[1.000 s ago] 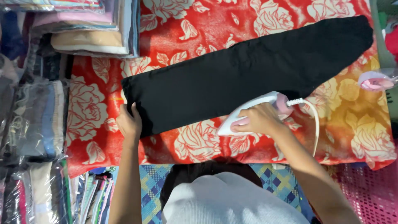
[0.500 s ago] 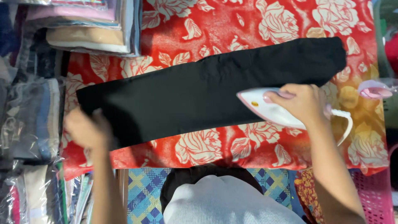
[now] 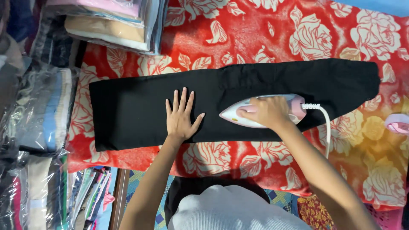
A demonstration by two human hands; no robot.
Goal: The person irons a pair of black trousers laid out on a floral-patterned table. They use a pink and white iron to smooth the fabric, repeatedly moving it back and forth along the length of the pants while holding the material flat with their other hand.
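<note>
**Iron resting on black cloth, left hand pressing flat**

A long black cloth [image 3: 140, 110] is lying across a red blanket [image 3: 255, 47] patterned with pale roses, stretching from the left side almost to the right edge. The left hand [image 3: 181, 117] is lying palm down on the cloth near its middle, fingers spread wide and straight, gripping nothing, just pressing the fabric flat.

The right hand [image 3: 266, 111] is curling closed around the handle of a white and pink iron [image 3: 238, 114], fingers wrapped over the top. The iron is sitting on the cloth just to the right of the left hand, its pointed tip aiming toward that hand, the two close but apart. A white cord [image 3: 326, 123] is running from the iron's back end and bending down over the blanket.

Stacks of folded clothes in clear bags [image 3: 38, 110] are sitting along the left edge, and more folded cloth [image 3: 106, 25] is piled at the top left, overlapping the blanket's corner. A small pink object [image 3: 398, 123] is showing at the right edge; what it is cannot be told.
</note>
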